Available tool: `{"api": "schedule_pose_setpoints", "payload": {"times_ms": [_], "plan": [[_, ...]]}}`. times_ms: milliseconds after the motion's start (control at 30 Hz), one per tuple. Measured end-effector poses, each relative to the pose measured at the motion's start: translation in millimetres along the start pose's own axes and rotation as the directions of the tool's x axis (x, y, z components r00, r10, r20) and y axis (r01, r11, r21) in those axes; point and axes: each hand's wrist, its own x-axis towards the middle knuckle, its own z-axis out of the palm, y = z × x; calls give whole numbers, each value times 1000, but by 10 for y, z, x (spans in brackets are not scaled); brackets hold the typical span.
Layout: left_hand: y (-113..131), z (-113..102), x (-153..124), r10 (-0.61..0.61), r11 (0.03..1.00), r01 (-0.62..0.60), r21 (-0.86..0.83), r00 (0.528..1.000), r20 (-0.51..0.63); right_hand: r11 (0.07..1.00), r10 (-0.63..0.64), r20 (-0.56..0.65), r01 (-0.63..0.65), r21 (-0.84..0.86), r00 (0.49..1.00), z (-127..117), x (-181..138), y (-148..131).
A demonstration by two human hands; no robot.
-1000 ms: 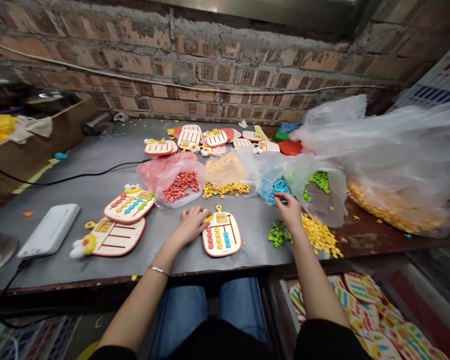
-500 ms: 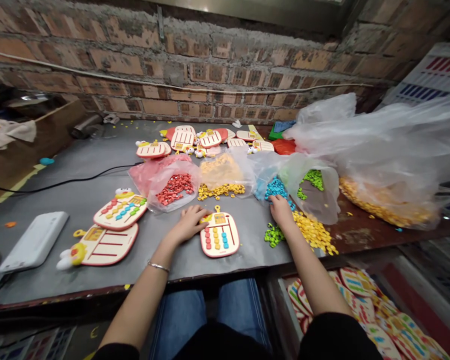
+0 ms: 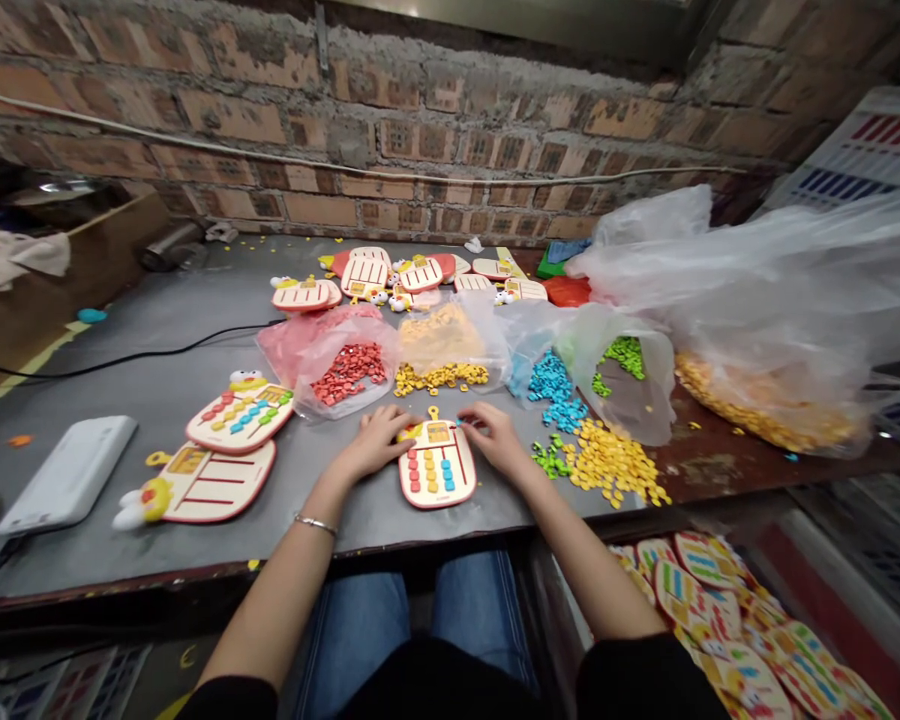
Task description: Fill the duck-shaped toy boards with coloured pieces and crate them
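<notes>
While the brick wall point(image 3: 420, 120) closes off the back, everything in play sits on the grey-covered worktop point(image 3: 506, 500). Big clear bag point(image 3: 780, 300) at far right, yellow pieces in its bottom. Row of smaller open bags beyond the work: red bag point(image 3: 322, 350), yellow bag point(image 3: 450, 340), blue bag point(image 3: 521, 350), green bag point(image 3: 652, 400). Loose yellow heap point(image 3: 615, 465) spilled in front of the green bag.

Toy board point(image 3: 439, 465) is on the worktop, flat, centred in front of the person, between the hands. Long axis, loop tab included, runs near-far, loop at the far end; slots run the same way. Red, yellow and blue columns in; rightmost slot shows no column.

Left hand point(image 3: 379, 440): fingers bent over the far left corner, touching; can't tell if it's gripping or just steadying.

Right hand point(image 3: 495, 435): thumb and fingertips drawn together at the far right corner, apparently pinching a small blue piece point(image 3: 460, 422). From it, board lies left and nearer the person. Right hand is the closer one to the rightmost slot, whose far end is just beside the fingertips.
</notes>
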Motion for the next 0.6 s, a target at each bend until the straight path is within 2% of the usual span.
{"api": "schedule_pose_setpoints", "payload": {"times_ms": [100,200,367,500,600], "plan": [[-1,5,-2,-2,1000,2,3,1000,-3,978,-65,85,80,-194,994,136,90,31],[7,2,-5,-2,1000,2,10,1000,-7,962,-85,105,109,-249,991,167,115,77],[13,-8,-7,4,1000,-4,18,1000,-17,986,-43,129,63,-152,991,106,-15,41],[6,-7,-7,12,1000,-12,15,1000,-20,999,53,142,-54,2,988,76,-123,6],[10,-10,-10,9,1000,-8,14,1000,-19,994,92,136,-99,46,986,124,-117,-2]]}}
